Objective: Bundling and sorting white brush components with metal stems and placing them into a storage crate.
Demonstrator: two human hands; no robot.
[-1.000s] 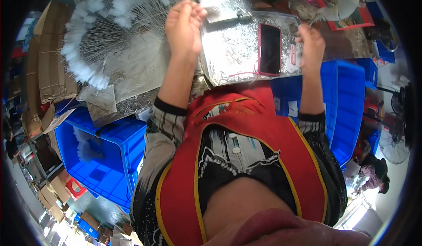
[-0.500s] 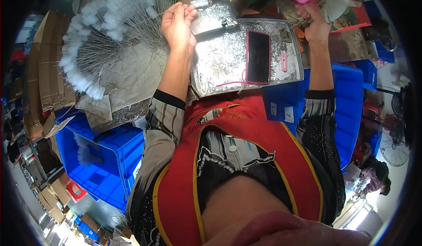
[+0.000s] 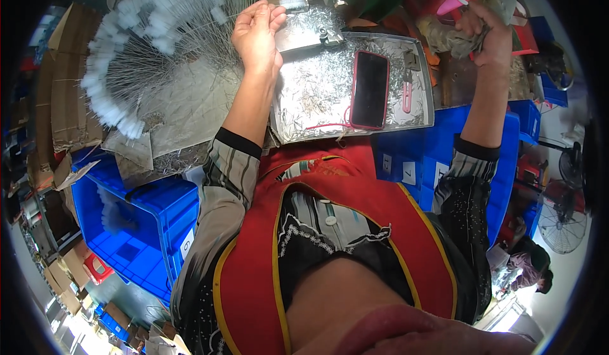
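Far left: flattened brown cardboard sheets [image 3: 60, 95] lie at the edge of the desk [image 3: 190, 111], and below them stands an open blue plastic crate [image 3: 136, 228]. Next, a fan-shaped spread of thin metal wires with white tufted ends [image 3: 136, 63] lies on the desk, the white ends forming an arc toward the left.

Left of centre: the left hand [image 3: 257, 32] rests at the upper right edge of the fan, beside the top left corner of a shallow rectangular metal tray [image 3: 425, 111]. Its grip is nearly closed, thumb and fingertips pinched together; what they pinch is too fine to make out, though wire stems run right up to them.

Centre: the tray holds a litter of short silvery wire pieces [image 3: 311, 95]. On these lie a dark smartphone in a red case [image 3: 369, 89], screen up, and just to its right a small pink tool [image 3: 406, 95].

Right: the right hand [image 3: 485, 35] is raised beyond the tray's far right corner, its grip closed around a bunch of greyish wire pieces [image 3: 453, 38]. Below the tray's right side stands a second blue plastic crate [image 3: 444, 158]. At the far right a floor fan [image 3: 561, 225] stands.
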